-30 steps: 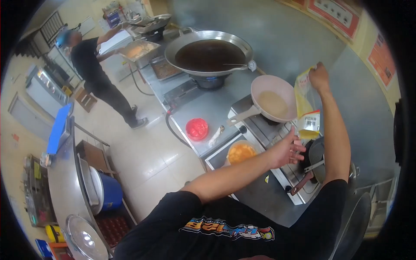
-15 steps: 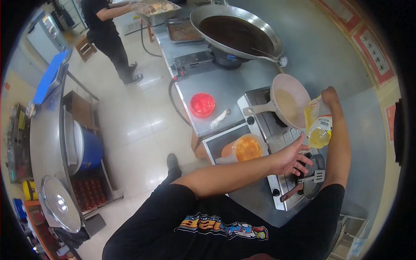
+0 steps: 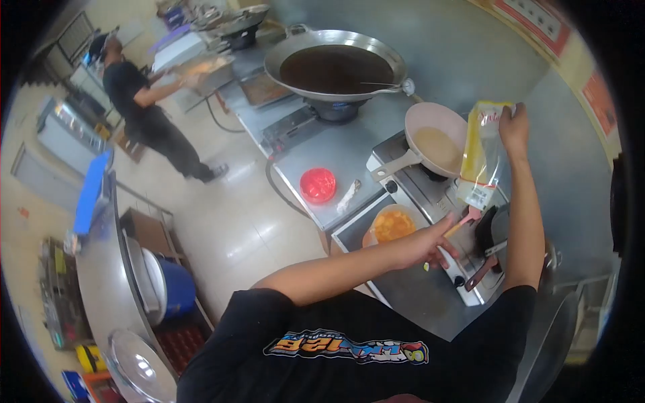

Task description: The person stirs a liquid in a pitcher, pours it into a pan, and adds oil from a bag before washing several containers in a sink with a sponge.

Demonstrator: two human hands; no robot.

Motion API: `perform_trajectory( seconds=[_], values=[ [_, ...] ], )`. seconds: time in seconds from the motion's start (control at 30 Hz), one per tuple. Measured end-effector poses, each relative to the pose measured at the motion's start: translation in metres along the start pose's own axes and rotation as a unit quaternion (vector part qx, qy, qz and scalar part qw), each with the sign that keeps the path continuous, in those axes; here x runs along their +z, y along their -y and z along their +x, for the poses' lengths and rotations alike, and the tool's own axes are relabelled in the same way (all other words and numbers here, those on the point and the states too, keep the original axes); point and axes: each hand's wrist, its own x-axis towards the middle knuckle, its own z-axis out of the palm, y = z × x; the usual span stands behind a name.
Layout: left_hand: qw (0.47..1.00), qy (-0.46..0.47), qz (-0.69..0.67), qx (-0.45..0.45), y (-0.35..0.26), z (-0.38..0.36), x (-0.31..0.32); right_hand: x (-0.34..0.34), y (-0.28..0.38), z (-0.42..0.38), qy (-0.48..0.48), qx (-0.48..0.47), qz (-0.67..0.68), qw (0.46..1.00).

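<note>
My right hand point(image 3: 514, 129) grips the upper corner of a yellow and clear plastic cooking oil pouch point(image 3: 482, 151), hanging upright just right of the pale frying pan point(image 3: 440, 138). Some brownish liquid lies in that pan, which rests on the gas stove point(image 3: 396, 151). Below the pouch, my left hand point(image 3: 430, 247) has its fingers curled round the light handle of a pink-headed spatula point(image 3: 473, 213); the grip is partly hidden. A dark pan with a brown handle point(image 3: 481, 272) sits by my right forearm. Left of the stove stands a container of orange-yellow contents point(image 3: 393, 224).
A large wok of dark liquid point(image 3: 336, 39) stands farther back on the steel counter. A red bowl point(image 3: 318, 185) and a crumpled white item point(image 3: 349, 196) lie near the counter's edge. Across the aisle, a person point(image 3: 144, 101) holds a metal tray point(image 3: 213, 75). A side table point(image 3: 101, 269) is at left.
My left hand has gone from spread fingers to curled round the spatula. The pouch now hangs straighter and higher. My view has shifted, showing more of the other person.
</note>
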Motion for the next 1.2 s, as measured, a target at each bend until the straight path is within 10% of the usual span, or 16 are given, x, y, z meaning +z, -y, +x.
perform_trajectory(
  seconds=[0.13,0.33,0.53,0.6,0.67,0.8,0.9,0.97,1.2],
  values=[
    [0.982,0.073,0.168,0.039,0.009,-0.1,-0.014,-0.056,0.041,-0.05,-0.151,-0.017,0.086,0.985],
    [0.999,0.015,-0.03,0.012,0.073,-0.244,-0.097,-0.13,0.072,-0.138,-0.337,0.014,0.139,0.931],
    [0.889,-0.33,0.234,-0.215,0.232,-0.336,-0.209,-0.216,0.114,-0.356,-0.357,0.16,0.243,0.887],
    [0.753,-0.258,0.524,-0.303,0.331,-0.385,-0.277,-0.242,0.128,-0.433,-0.35,0.221,0.188,0.891],
    [0.686,-0.188,0.527,-0.465,0.388,-0.444,-0.297,-0.269,0.134,-0.509,-0.299,0.309,0.142,0.891],
    [0.704,0.065,0.582,-0.401,0.367,-0.534,-0.302,-0.32,0.152,-0.654,-0.215,0.444,0.125,0.861],
    [0.595,0.068,0.693,-0.401,0.388,-0.517,-0.34,-0.341,0.161,-0.762,-0.232,0.504,0.036,0.831],
    [0.59,-0.144,0.639,-0.471,0.377,-0.461,-0.336,-0.351,0.154,-0.834,-0.274,0.546,-0.008,0.792],
    [0.713,-0.257,0.481,-0.44,0.381,-0.246,-0.203,-0.479,0.13,-0.904,-0.268,0.599,-0.038,0.753]
  ],
)
